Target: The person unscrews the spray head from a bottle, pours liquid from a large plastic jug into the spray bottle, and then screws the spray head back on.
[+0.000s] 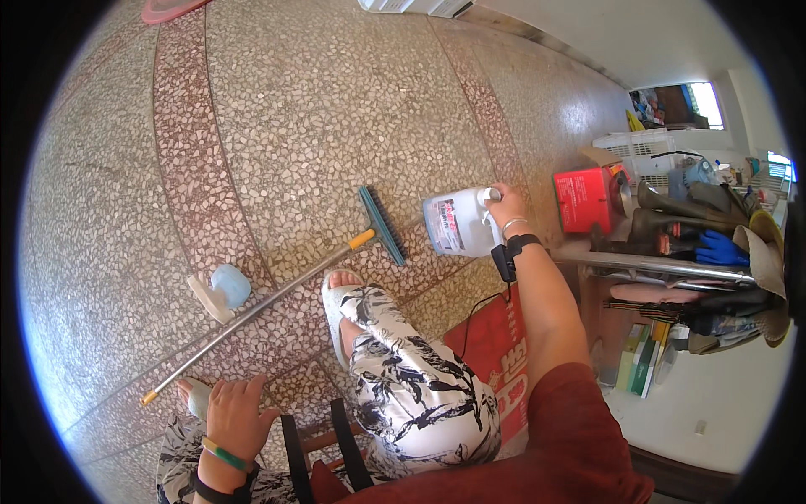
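Observation:
My right hand [505, 205] grips the handle of a translucent white plastic jug [469, 222] with a printed label, near its white cap. My left hand [236, 412] rests over my left knee, fingers apart, holding nothing. Between my hands a floor brush [383, 225] with teal head and dark bristles lies on the terrazzo floor. Its metal pole [252, 312], with yellow ends, runs down to the left, past my feet. Beyond the pole lie a light blue object [231, 285] and a cream-coloured curved piece [210, 298], side by side.
On the right stand a red box [582, 200], white plastic crates [636, 148] and a metal rack [655, 263] with boots and a blue glove [723, 248]. A red mat [488, 343] lies beside my right leg. A pink plastic rim [169, 9] shows at the top left.

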Available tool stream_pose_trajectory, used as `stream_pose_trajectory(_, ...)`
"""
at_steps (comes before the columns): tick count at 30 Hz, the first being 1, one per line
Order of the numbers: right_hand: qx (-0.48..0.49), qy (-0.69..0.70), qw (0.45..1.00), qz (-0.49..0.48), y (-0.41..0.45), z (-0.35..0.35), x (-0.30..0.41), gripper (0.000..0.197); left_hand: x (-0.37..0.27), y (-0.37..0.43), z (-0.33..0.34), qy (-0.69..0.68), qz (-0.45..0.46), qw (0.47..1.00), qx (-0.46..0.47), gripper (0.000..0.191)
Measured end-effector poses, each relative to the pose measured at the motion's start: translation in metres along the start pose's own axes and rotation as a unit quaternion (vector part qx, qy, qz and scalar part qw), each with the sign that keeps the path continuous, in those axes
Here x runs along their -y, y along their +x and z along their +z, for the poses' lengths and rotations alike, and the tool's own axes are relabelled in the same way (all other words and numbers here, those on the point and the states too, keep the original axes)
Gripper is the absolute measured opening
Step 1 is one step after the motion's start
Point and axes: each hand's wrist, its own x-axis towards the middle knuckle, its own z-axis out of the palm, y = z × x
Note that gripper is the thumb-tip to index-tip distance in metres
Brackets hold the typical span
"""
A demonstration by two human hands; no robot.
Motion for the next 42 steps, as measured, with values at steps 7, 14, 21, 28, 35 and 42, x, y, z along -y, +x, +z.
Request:
stream_pose_trajectory(7, 0.079, -0.052, 0.986, 0.135, -0.014, -0.023, 0.045, 0.045, 0.0, -0.002, 0.001, 0.01, 0.002, 1.0, -0.002, 0.048)
stream_pose_trajectory(14, 0.031, -0.098, 0.991, -0.085, -0.01, -0.013, 0.003, 0.042, -0.001, -0.001, 0.001, 0.008, 0.001, 1.0, 0.004, 0.048)
stream_pose_trajectory(21, 0.052, -0.079, 0.995, -0.011, -0.013, -0.021, 0.023, 0.041, -0.003, 0.002, 0.0, 0.013, -0.002, 1.0, 0.007, 0.047)
stream_pose_trajectory(28, 0.028, -0.124, 0.99, -0.061, -0.019, -0.019, 0.026, 0.041, -0.002, -0.001, 0.001, 0.014, 0.001, 1.0, -0.009, 0.048)
stream_pose_trajectory(35, 0.001, -0.169, 0.976, -0.137, -0.015, -0.015, 0.016, 0.041, 0.0, -0.003, 0.004, 0.012, -0.003, 1.0, -0.014, 0.049)
stream_pose_trajectory(42, 0.052, -0.109, 0.988, -0.097, -0.01, -0.017, 0.004, 0.039, 0.0, -0.003, 0.005, 0.018, -0.001, 1.0, -0.015, 0.048)
